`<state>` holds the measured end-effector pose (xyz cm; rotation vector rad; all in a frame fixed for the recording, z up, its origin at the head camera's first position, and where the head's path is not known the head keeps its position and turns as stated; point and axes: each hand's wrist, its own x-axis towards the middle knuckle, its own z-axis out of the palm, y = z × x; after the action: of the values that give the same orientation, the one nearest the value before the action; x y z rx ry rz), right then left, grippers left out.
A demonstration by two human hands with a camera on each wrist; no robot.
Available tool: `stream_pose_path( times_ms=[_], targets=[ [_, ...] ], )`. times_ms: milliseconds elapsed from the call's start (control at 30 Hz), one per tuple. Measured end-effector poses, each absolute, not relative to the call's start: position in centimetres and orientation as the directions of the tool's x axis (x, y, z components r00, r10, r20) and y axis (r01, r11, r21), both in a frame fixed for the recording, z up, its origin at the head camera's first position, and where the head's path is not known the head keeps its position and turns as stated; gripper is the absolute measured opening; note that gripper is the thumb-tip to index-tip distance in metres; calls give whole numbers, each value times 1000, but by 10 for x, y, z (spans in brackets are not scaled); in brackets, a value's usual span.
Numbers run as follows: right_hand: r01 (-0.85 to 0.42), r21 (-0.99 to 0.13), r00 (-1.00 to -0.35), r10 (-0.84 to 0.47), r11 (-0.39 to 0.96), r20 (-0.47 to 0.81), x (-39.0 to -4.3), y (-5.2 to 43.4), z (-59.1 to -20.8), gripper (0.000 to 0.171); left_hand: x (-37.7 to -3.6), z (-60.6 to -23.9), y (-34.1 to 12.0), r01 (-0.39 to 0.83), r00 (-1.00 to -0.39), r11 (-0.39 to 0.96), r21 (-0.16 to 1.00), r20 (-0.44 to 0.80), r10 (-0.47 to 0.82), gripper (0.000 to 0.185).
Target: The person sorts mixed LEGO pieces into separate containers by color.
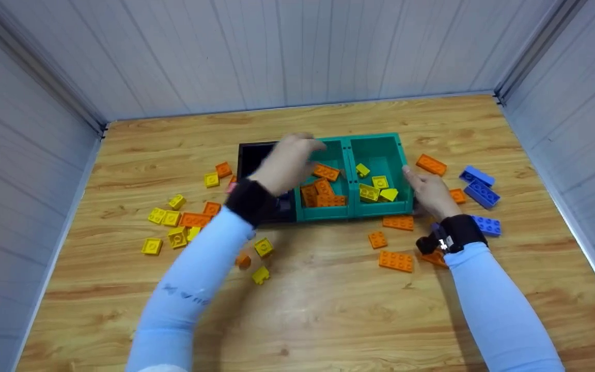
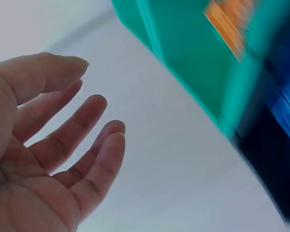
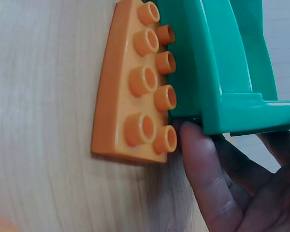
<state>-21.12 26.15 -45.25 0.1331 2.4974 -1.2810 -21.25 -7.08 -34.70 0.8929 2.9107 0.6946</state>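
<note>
Two teal bins stand side by side mid-table: the left one holds orange bricks, the right one yellow bricks. A black bin adjoins them on the left. My left hand hovers over the edge between the black bin and the orange bin; in the left wrist view this hand is empty with relaxed fingers, next to a teal bin wall. My right hand rests against the yellow bin's right wall. In the right wrist view its fingers touch the bin's corner beside an orange brick.
Loose yellow and orange bricks lie left of the bins. Orange bricks lie in front on the right, and blue bricks sit further right. Grey panel walls close the wooden table on three sides.
</note>
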Motion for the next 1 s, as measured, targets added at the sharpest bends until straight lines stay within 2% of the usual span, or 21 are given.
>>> stream_pose_path(
  times_ms=[100,200,400,700,867,1000],
  targets=[
    [240,-774,-939,-61,586,-337,-212,262,-452,90,-210,-346,-111,497,-864,750,438,173,472,31],
    [243,-776,-941,-55,582,-335,-212,263,-451,90,-206,-350,-150,428,-903,773,468,183,389,29],
    [245,-777,-941,-49,580,-334,-212,266,-452,90,-194,-371,-219,191,-978,838,511,21,209,35],
    [240,-763,-939,-55,600,-339,-213,274,-450,94,-187,-414,-297,-16,-982,880,475,-172,74,43],
    [253,-765,-934,-56,592,-352,-211,276,-450,95,-187,-433,-315,-117,-960,873,473,-280,23,48],
    [242,-764,-939,-54,598,-340,-211,275,-452,96,-187,-441,-319,-138,-957,870,472,-289,5,46]
  ],
)
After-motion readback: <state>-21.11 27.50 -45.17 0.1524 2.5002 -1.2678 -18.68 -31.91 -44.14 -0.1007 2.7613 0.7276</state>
